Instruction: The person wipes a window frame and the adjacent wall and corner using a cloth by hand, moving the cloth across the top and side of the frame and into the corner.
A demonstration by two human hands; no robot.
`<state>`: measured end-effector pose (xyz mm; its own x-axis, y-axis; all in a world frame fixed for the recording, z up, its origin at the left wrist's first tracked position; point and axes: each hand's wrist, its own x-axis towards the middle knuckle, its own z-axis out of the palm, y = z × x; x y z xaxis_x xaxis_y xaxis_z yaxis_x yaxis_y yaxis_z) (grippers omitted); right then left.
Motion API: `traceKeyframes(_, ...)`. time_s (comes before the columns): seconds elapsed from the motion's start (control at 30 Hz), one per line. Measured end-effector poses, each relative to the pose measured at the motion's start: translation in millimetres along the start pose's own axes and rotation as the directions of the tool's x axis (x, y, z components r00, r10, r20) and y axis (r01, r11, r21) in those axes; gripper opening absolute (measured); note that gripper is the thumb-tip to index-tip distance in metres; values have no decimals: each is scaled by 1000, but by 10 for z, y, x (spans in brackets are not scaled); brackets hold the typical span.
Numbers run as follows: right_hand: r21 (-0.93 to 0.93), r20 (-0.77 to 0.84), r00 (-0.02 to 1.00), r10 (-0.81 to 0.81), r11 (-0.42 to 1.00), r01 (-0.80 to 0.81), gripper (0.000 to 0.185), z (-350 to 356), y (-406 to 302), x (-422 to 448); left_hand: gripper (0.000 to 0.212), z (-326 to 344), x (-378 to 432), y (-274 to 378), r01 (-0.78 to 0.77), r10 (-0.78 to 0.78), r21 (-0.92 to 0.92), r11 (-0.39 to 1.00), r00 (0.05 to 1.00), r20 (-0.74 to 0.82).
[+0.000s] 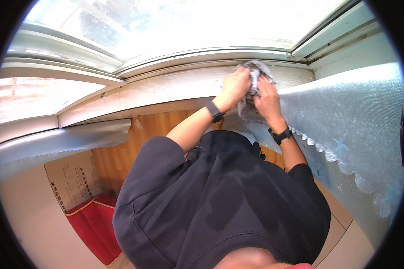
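A crumpled grey-white cloth (255,78) lies bunched on the white windowsill (178,85), close to its right end. My left hand (236,85) grips the cloth from the left, its fingers curled into the folds. From the other side my right hand (268,99) holds the cloth too, fingers spread along it. A loose part of the cloth hangs down below the sill's front edge, between my wrists. Dark smudges show on the sill around the cloth. Each wrist wears a dark band.
The sliding window's frame and track (202,55) run behind the sill. A silvery-blue cover with a scalloped edge (343,111) drapes at the right; another silvery cover (97,136) lies at the left. Below left are a cardboard piece bearing writing (70,181) and red fabric (94,228).
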<state>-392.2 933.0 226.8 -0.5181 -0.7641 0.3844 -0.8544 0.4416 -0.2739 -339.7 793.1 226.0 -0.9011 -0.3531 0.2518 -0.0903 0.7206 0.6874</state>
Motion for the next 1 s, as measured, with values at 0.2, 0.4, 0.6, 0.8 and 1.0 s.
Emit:
traceKeyframes(0.2,-39,-100,987,127,990,-132,41,-218,409,-150,16,528,367,317,-166,167,-55,985,986,19)
traceKeyframes(0.4,279,20,936,352,897,-343,35,-357,232,-201,20,351,20,285,-141,158,-181,973,984,86)
traceKeyframes(0.6,619,-98,973,208,779,-104,43,-461,-115,120,44,-196,-310,328,-148,67,-536,831,984,-168)
traceKeyframes(0.8,306,-573,805,-153,871,383,51,-654,-584,959,58,-914,-5,620,-425,372,25,905,761,-531)
traceKeyframes(1.0,76,-483,845,-230,950,302,61,-216,-634,1399,53,-1134,113,380,-223,217,60,973,796,-564)
